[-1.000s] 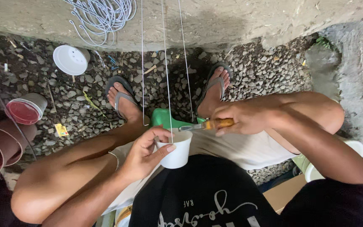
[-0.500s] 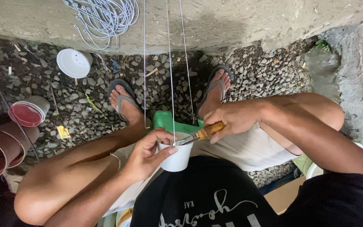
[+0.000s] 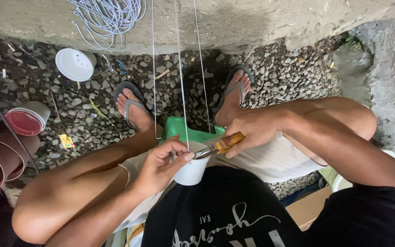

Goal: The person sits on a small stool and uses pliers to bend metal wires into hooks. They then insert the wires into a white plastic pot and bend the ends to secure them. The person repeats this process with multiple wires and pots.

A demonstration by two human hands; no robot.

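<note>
My left hand (image 3: 161,162) grips a small white plastic pot (image 3: 192,170) at its rim, held over my lap. My right hand (image 3: 252,130) holds a tool with a yellow-orange handle (image 3: 228,142); its metal tip (image 3: 203,153) touches the pot's rim next to my left fingers. Three thin wires (image 3: 180,68) hang down from above to the pot; one ends in a hook (image 3: 157,136) beside my left knee. I sit on a green stool (image 3: 179,129), both feet in grey sandals on gravel.
A white pot (image 3: 74,64) lies on the gravel at upper left, near a coil of grey-white wire (image 3: 108,18) on the concrete ledge. Reddish-brown pots (image 3: 21,122) are stacked at the left edge. A cardboard box (image 3: 309,208) and a white pot rim (image 3: 341,183) sit at right.
The tool tip has moved down and closer to the pot's rim, and my left fingers have shifted along the rim. Pot and legs stay in place.
</note>
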